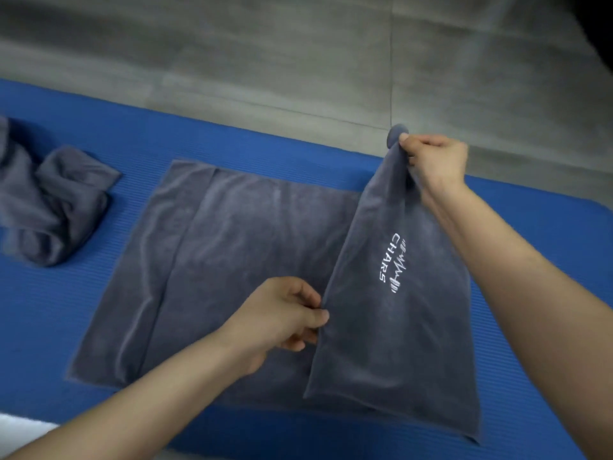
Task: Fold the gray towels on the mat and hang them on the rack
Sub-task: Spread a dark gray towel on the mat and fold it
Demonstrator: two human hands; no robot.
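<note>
A big blue mat [232, 137] lies on a gray floor [265, 54]. In the middle of the mat there is a gray towel [238, 260]. Most of it lies flat on the mat, with soft lines running across it. The part of the towel nearer the right end of the mat is lifted up off the mat. The right hand [434, 161] holds the top corner of that lifted part, above the far edge of the mat. Its fingers and thumb are curled and pinch the cloth tight, and a little bit of cloth sticks out above the thumb. The left hand [282, 313] is lower down, over the flat part of the towel. Its thumb and fingers pinch the side edge of the lifted part. The lifted part hangs down from the right hand and gets wider toward the near edge of the mat. It has white letters [388, 257] on it that say CHARS, with a small white wavy drawing beside them. At the left end of the mat lies a crumpled towel [59, 207], gray too, all bunched up in a heap. Both arms are bare. Past the near edge of the mat, at its left end, a small white thing [20, 429] shows, too blurry to tell what it is.
</note>
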